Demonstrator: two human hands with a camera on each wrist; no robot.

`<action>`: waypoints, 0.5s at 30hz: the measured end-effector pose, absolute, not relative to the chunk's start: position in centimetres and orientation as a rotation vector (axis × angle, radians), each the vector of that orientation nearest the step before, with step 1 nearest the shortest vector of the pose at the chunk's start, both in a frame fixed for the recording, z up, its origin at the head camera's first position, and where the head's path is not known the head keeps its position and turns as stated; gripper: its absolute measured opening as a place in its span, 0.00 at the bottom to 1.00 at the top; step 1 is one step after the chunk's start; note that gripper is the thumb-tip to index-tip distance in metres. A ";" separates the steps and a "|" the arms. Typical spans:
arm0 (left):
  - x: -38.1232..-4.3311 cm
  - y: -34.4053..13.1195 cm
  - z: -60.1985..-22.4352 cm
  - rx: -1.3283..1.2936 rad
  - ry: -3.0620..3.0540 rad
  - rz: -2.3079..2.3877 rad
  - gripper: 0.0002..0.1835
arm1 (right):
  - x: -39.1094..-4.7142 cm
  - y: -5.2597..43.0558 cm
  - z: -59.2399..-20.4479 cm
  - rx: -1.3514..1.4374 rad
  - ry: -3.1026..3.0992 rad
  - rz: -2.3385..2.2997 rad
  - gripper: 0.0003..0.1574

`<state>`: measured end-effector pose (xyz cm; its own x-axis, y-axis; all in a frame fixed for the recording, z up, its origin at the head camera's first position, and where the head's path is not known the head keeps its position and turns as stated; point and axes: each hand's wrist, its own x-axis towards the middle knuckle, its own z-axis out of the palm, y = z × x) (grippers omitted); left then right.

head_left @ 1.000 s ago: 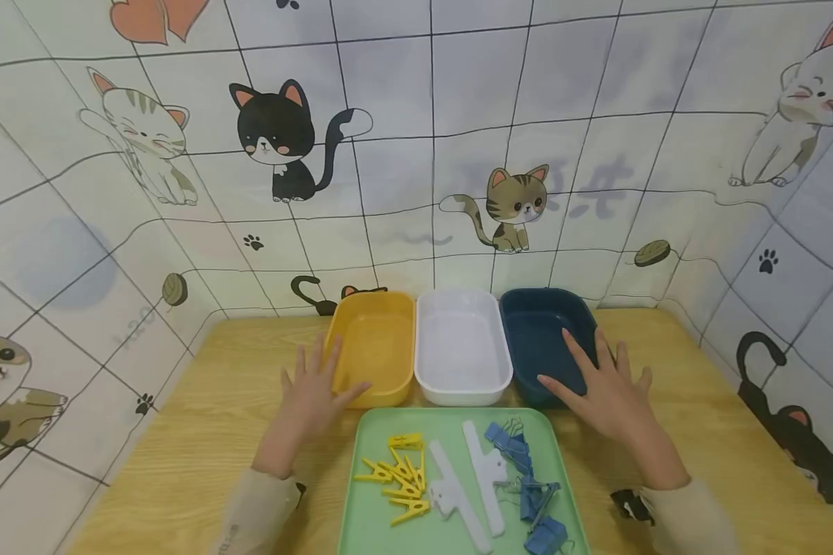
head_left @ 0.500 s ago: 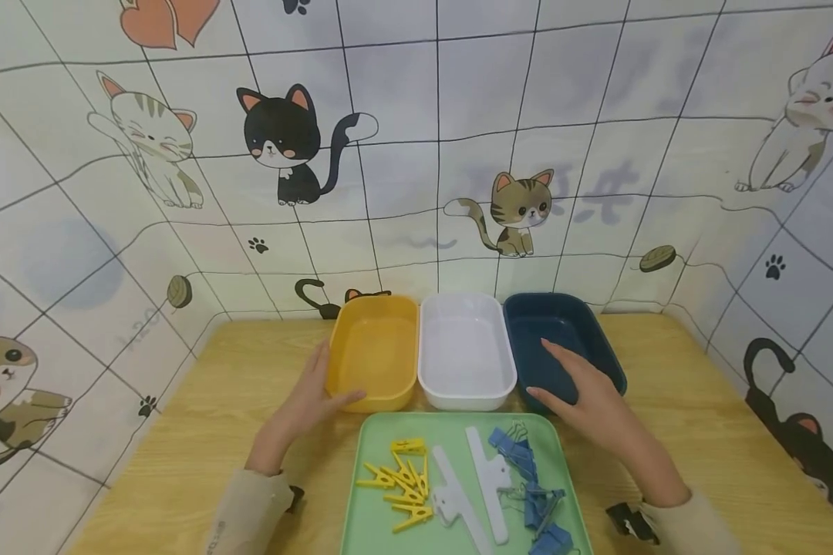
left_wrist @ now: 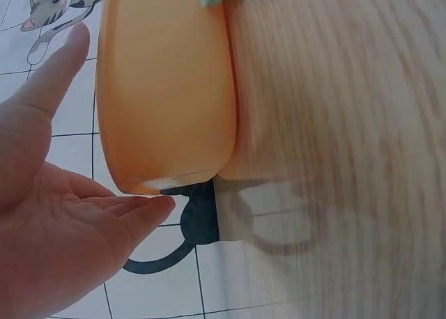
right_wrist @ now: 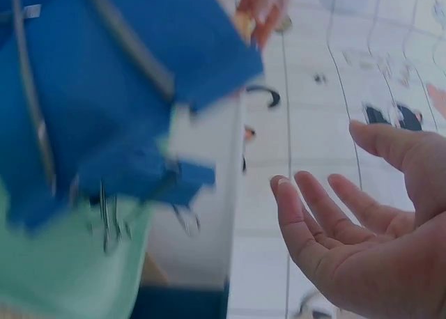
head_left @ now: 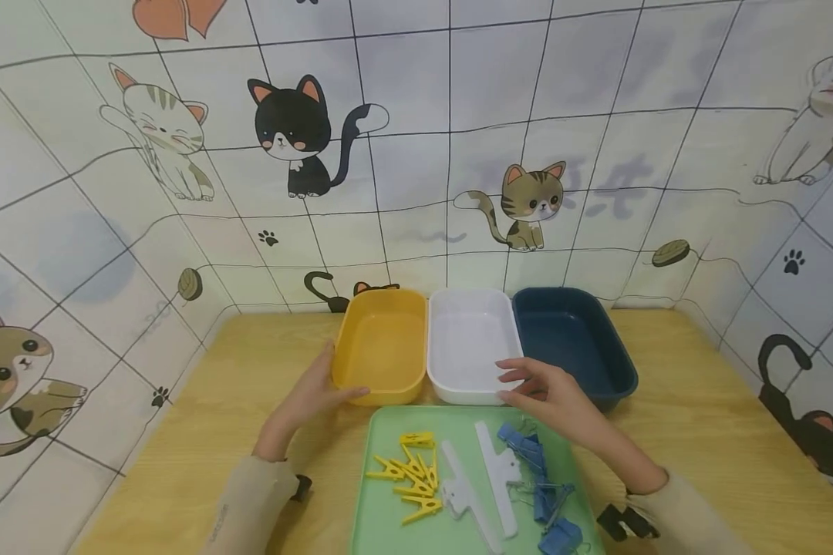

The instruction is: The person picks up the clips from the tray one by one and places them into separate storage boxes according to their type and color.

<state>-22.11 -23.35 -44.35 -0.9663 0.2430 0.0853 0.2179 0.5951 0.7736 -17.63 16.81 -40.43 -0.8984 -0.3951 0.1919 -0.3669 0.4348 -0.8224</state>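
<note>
My left hand [head_left: 310, 401] is at the near left corner of the yellow bin [head_left: 382, 347]. Its fingers lie along the side and the thumb by the front rim. In the left wrist view, the fingertips are by the end of the bin [left_wrist: 167, 89], with the thumb spread away. Above the near right corner of the white bin [head_left: 468, 339] is my right hand [head_left: 562, 401], holding nothing, fingers loosely bent. A green tray [head_left: 389, 532] in front bears yellow clothespins [head_left: 419, 505], two white bag clips [head_left: 497, 478] and blue binder clips [head_left: 562, 536].
To the right of the white bin stands a dark blue bin [head_left: 572, 347]; the three bins form a row at the back of the wooden table [head_left: 180, 478]. Behind them rises a wall covering [head_left: 416, 169] printed with cats.
My right hand has moved left, from over the dark blue bin to the white bin's near corner. The left hand has drawn its fingers in against the yellow bin's side.
</note>
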 end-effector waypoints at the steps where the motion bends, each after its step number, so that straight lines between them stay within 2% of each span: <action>1: -22.3 -23.2 -44.3 0.423 2.764 1.367 0.56 | -17.6 16.5 -40.3 -0.688 2.610 -1.505 0.28; 9: -22.3 -23.1 -44.6 0.466 2.739 1.394 0.58 | -17.7 13.1 -41.4 -0.696 2.489 -1.505 0.24; 15: -22.3 -23.2 -44.7 0.488 2.725 1.399 0.54 | -17.2 10.9 -42.4 -0.687 2.463 -1.495 0.20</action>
